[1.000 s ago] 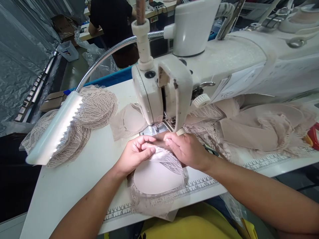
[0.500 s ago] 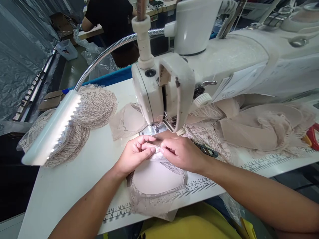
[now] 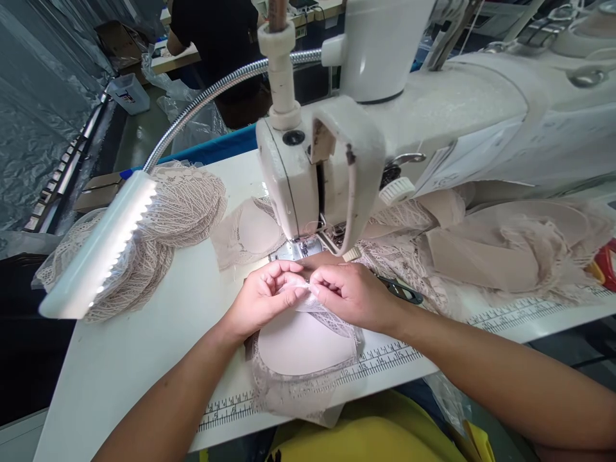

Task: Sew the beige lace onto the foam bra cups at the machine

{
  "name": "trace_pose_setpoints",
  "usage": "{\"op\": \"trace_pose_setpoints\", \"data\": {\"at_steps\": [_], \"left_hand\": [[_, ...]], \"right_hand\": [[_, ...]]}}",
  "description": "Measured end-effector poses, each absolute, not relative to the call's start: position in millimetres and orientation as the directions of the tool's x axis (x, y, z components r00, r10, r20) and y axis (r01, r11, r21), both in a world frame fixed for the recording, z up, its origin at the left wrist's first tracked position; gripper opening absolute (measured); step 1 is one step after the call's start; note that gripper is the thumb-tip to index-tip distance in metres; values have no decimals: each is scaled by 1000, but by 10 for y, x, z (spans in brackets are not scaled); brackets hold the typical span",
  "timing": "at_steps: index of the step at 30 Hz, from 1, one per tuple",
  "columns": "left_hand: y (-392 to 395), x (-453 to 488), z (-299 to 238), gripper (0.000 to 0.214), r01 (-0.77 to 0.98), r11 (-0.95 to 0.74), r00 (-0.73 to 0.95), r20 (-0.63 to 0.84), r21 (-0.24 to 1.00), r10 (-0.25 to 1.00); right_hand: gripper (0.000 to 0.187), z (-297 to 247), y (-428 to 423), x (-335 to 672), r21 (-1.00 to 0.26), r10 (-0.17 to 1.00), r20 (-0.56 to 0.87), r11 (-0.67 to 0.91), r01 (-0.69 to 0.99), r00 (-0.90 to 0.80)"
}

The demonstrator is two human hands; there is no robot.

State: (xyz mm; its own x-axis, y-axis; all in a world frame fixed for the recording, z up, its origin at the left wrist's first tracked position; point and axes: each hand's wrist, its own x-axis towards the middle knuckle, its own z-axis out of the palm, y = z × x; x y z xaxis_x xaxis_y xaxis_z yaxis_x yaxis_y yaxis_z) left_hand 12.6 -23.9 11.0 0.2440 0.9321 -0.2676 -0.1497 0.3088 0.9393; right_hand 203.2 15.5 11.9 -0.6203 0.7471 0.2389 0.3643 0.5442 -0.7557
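Observation:
Just in front of the sewing machine's needle area [image 3: 304, 247], both hands pinch the upper edge of a pale pink lace bra piece. My left hand [image 3: 267, 295] has its thumb and fingers closed on the fabric edge. Close beside it, my right hand [image 3: 359, 295] grips the same edge between thumb and forefinger. The padded bra cup [image 3: 305, 343] lies below the hands, its lace border reaching over the printed ruler at the table edge. Another bra cup [image 3: 260, 228] lies behind, left of the needle. Fingers partly hide the held edge.
A lit lamp [image 3: 101, 250] on a bent metal neck hangs at left over stacked lace pieces [image 3: 183, 202]. Dark thread snips [image 3: 399, 290] lie right of my right hand. More beige bra pieces [image 3: 481, 256] heap up under the machine arm [image 3: 457, 109]. A person [image 3: 214, 51] sits beyond.
My fingertips have drawn slightly closer together on the fabric edge, the left thumb shifting a little to the right. The bra piece stays in place.

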Motion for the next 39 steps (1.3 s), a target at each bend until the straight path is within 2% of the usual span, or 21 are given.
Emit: {"op": "trace_pose_setpoints", "data": {"at_steps": [8, 11, 13, 16, 20, 25, 29, 34, 39], "left_hand": [[-246, 115, 110, 35, -160, 344, 238, -302, 925, 923], [-249, 104, 117, 36, -157, 353, 236, -312, 922, 920], [-249, 103, 125, 36, -161, 362, 228, -322, 918, 919], [-242, 114, 141, 36, -177, 378, 214, -339, 909, 916], [-230, 133, 158, 39, -199, 394, 206, -355, 897, 912], [-229, 142, 155, 41, -179, 402, 174, -373, 898, 911], [-228, 158, 145, 37, -147, 379, 146, -359, 914, 922], [-226, 171, 163, 36, -138, 380, 148, -360, 915, 921], [-229, 157, 168, 35, -153, 386, 140, -367, 910, 920]], "right_hand": [[18, 129, 157, 2039, -778, 743, 229, 528, 340, -629], [12, 110, 156, 2051, -751, 752, 274, 557, 356, -599], [11, 92, 159, 2062, -699, 729, 359, 624, 349, -583], [16, 75, 162, 2072, -564, 609, 496, 768, 303, -619], [21, 78, 154, 2059, -450, 521, 528, 841, 300, -671], [27, 46, 137, 2026, -389, 535, 502, 841, 375, -679], [24, -8, 119, 2010, -315, 541, 505, 841, 441, -673], [20, -48, 126, 2023, -300, 576, 461, 817, 492, -675], [21, -47, 164, 2057, -251, 598, 485, 794, 554, -638]]}}
